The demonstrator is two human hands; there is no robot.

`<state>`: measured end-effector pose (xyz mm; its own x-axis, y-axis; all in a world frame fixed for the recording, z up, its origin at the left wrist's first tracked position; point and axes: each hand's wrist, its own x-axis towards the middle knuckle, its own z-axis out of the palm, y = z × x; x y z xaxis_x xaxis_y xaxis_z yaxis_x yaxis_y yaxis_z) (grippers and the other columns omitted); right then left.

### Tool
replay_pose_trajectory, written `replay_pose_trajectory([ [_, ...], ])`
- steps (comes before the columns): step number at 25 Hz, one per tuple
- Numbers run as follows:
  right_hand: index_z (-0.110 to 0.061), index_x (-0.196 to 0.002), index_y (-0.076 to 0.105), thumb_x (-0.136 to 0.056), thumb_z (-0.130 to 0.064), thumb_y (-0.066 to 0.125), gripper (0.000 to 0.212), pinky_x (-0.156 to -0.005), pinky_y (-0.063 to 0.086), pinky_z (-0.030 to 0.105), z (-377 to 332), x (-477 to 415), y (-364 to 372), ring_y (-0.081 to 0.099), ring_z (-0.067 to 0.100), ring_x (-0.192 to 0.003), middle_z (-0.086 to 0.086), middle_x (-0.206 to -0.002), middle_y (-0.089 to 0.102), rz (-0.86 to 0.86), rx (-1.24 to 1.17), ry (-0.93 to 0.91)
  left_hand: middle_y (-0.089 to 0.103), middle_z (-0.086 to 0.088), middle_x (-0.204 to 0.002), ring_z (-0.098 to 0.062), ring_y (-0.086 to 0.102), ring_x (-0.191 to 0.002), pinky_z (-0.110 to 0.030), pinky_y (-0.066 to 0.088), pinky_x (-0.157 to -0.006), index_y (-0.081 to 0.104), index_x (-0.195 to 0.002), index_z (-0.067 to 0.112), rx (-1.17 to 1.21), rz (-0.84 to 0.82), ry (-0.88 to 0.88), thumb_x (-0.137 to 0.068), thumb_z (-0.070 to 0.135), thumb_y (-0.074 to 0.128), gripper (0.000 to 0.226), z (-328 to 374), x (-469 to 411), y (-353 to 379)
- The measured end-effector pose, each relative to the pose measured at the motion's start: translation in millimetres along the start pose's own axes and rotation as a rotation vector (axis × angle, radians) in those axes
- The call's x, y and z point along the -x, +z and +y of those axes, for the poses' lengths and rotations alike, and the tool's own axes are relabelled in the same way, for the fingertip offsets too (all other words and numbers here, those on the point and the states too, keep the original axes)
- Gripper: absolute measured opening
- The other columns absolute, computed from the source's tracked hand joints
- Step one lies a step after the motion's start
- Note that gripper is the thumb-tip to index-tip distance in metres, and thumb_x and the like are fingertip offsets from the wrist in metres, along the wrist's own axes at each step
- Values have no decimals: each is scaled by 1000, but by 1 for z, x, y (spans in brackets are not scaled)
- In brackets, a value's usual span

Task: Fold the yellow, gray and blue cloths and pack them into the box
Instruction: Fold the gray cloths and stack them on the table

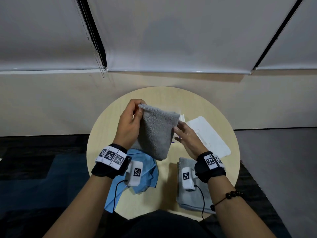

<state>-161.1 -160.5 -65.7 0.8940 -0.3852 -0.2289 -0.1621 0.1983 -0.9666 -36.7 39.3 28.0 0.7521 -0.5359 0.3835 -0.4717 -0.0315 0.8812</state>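
Head view: the round desk (164,186) is cut off at its near edge by the person's dark lap and forearms. A gray cloth (156,133) hangs above the middle of the desk and hides most of what lies behind it. Of the white box (182,117) only a corner shows past the cloth's right edge. A flat white lid (211,136) lies just right of that, partly covered by the right hand (188,140). The blue cloth (147,169) lies rumpled at the near left, half under the left wristband (111,158). A second, folded gray cloth (190,198) sits near right, beneath the right wristband (211,161). The left hand (127,124) pinches the hanging cloth's top corner. The right hand's fingers lie straight against its right edge.
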Motion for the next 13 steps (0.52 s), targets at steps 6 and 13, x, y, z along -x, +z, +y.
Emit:
replay_pose_trajectory([
  [6, -10, -125, 59, -92, -11, 68, 35, -89, 55, 29, -27, -2, 17, 66, 19, -112, 9, -123, 70, -126, -264, -147, 60, -19, -101, -17, 55, -92, -34, 42, -83, 52, -121, 11, 78, 194, -208, -104, 2, 40, 22, -27, 2, -17],
  [13, -10, -102, 57, -87, -18, 74, 24, -81, 54, 48, -46, 7, 35, 71, 31, -85, 21, -95, 75, -153, 106, -172, 57, 16, -132, -5, 48, -129, -29, 36, -109, 57, -130, 34, -187, -178, -166, -95, 34, 63, 36, -15, 7, -3],
])
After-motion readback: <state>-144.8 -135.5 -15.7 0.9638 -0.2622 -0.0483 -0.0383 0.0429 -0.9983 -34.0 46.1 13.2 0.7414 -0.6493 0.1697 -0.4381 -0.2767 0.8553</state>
